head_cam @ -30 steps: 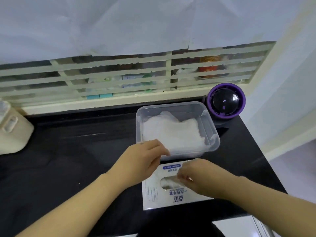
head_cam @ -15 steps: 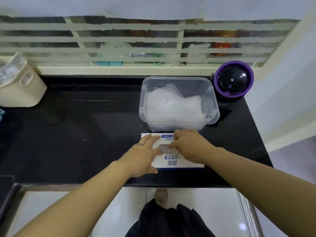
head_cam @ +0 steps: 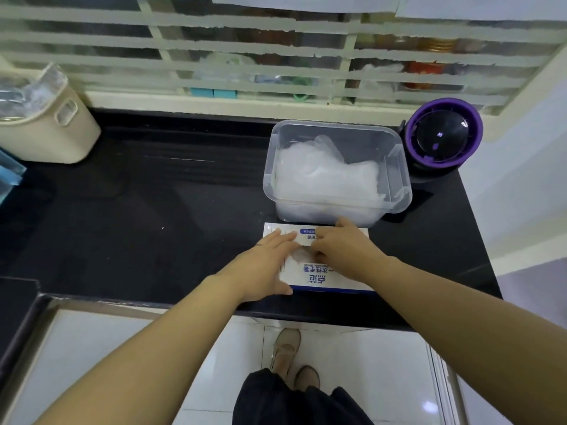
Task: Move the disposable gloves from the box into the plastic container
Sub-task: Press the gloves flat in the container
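unmoved on counter (head_cam: 153,210): left hand (head_cam: 264,265) flat on box (head_cam: 325,279), right hand (head_cam: 343,250) maybe pinching gloves (head_cam: 297,256).

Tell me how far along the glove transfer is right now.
Done: a pile of gloves lies in the container. In hand: the left hand presses flat on the box while the right hand curls its fingers at the opening; whether they pinch a glove is unclear. Left: pulling out whatever remains inside the box, which is hidden.

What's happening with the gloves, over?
Left hand flat on glove box. Right hand fingers at its opening, grip hidden. Gloves piled in plastic container. Nothing between box and container.
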The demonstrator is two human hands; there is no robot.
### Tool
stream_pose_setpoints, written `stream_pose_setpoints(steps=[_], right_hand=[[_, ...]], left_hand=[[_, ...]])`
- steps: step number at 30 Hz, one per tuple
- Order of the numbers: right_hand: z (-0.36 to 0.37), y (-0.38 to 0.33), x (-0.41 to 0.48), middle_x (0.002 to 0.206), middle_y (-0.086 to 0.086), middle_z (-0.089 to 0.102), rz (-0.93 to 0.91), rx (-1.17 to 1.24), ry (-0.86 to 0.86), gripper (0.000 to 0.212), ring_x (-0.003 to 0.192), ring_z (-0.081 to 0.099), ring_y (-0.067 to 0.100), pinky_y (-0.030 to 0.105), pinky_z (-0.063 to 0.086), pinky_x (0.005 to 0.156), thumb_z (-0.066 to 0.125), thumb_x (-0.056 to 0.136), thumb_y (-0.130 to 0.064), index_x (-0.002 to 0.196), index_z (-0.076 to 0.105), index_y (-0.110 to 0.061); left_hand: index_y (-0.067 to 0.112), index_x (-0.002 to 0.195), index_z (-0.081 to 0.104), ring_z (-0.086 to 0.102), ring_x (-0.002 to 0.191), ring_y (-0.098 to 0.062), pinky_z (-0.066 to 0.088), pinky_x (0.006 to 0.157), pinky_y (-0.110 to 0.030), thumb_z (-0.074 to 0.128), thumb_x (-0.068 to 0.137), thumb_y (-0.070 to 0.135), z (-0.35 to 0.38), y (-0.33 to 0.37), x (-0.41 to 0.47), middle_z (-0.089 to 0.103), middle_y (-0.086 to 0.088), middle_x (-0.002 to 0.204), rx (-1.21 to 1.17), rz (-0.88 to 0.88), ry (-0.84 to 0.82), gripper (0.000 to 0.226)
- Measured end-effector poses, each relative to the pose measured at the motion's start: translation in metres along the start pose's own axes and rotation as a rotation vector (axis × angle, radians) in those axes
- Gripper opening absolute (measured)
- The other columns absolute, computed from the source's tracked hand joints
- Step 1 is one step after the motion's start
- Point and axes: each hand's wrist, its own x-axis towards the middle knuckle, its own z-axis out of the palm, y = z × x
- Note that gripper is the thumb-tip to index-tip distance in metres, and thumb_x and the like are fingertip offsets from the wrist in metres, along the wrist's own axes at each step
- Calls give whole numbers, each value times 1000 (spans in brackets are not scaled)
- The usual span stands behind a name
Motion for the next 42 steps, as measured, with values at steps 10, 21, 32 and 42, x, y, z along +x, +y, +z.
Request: stream_pose_setpoints(steps=[10, 21, 32, 42], right_hand=[[-29, -6, -39, 109, -4, 59, 161, 185, 236, 23, 83, 53, 18, 24, 27, 76, 43, 100, -26, 106, 65, -20], [-16, -30, -13, 112, -3, 60, 215, 150, 261, 25, 104, 50, 17, 29, 36, 93, 50, 96, -32, 106, 71, -22], [-77, -20, -61, 80, -5, 62, 424, 1007, 849, 11, 73, 55, 2, 10, 44, 70, 63, 91, -17, 80, 62, -18], [-95, -3, -106, 119, 6, 67, 667, 2138, 562, 33, 109, 62, 23, 40, 51, 91, 47, 100, -25, 129, 55, -12]], left_hand=[[26, 154, 19, 6, 149, -14, 19, 121, -39, 76, 80, 39, -3, 1, 5, 8, 11, 162, 54, -18, 4, 94], [24, 156, 8, 3, 149, -13, 17, 121, -36, 77, 81, 34, -1, 6, 2, 10, 7, 162, 1, -48, 31, 103], [26, 151, 23, 21, 142, -16, 34, 111, -39, 78, 79, 34, -10, 14, -4, 26, 7, 155, 42, -44, 5, 91], [35, 123, 55, 54, 119, 0, 42, 105, -31, 63, 85, 55, -69, 67, -27, 56, 21, 129, -587, 5, -27, 44]])
